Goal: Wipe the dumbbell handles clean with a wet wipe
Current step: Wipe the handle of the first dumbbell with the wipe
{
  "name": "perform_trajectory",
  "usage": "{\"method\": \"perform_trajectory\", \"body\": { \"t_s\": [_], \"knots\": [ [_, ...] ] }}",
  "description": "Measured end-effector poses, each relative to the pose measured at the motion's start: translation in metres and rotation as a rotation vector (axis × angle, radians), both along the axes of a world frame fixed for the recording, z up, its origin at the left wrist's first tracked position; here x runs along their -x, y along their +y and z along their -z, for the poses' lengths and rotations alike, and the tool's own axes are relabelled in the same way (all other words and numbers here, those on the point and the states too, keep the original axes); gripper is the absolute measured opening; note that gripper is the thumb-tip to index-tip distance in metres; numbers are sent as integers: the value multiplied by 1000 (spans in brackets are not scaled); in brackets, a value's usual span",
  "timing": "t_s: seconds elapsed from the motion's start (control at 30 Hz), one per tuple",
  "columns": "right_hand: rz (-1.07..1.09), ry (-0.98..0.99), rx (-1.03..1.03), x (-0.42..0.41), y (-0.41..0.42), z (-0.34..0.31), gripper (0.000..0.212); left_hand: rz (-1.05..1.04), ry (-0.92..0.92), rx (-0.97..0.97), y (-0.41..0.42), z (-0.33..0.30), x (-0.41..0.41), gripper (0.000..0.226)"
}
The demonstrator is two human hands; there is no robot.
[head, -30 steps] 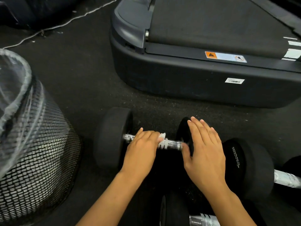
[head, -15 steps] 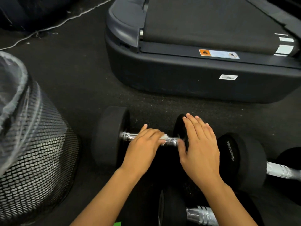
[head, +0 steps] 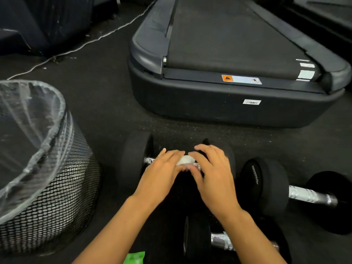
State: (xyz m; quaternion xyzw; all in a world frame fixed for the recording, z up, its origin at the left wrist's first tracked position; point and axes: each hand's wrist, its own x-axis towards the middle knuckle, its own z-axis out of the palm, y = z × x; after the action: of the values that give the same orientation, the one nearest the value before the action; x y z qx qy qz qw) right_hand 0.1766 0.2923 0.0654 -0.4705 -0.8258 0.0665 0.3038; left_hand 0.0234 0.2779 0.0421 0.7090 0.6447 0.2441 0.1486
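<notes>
A black dumbbell lies across the floor; its left head [head: 134,159] and a short piece of chrome handle [head: 149,160] show. My left hand [head: 162,172] lies over the handle and holds a crumpled white wet wipe [head: 185,160] against it under the fingertips. My right hand [head: 213,174] has come onto the handle from the right. Its index finger and thumb close around the wipe's right end. The hand covers most of the dumbbell's right head.
A black mesh bin [head: 57,197] with a clear liner stands at the left. A treadmill [head: 228,105] rises just behind the dumbbell. A second dumbbell [head: 308,196] lies at the right, a third [head: 221,241] near me. A green packet [head: 135,258] peeks in below.
My right hand left the dumbbell's right head and slid left onto the handle to meet the wipe. My left hand stayed on the handle. The camera tilted up a little.
</notes>
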Motion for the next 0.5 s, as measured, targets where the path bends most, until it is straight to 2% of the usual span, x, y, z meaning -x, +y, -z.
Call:
{"method": "perform_trajectory", "body": {
  "t_s": [0.13,0.17,0.23,0.3,0.4,0.5],
  "knots": [
    [-23,82,24,18,-2,-7,13,-2,-68,-14,-17,-27,7,51],
    [-35,79,-4,21,-1,-8,17,-15,-79,-10,-20,-32,10,54],
    [-32,53,-38,28,-1,-8,21,-28,-13,-23,-25,-38,19,61],
    [15,18,-28,36,2,-2,3,-46,152,-133,-27,-40,34,64],
    [66,-99,92,48,7,15,30,-163,284,-165,-26,-36,57,68],
    [59,-132,157,51,8,35,36,-208,198,-72,-24,-21,67,72]
  ]
}}
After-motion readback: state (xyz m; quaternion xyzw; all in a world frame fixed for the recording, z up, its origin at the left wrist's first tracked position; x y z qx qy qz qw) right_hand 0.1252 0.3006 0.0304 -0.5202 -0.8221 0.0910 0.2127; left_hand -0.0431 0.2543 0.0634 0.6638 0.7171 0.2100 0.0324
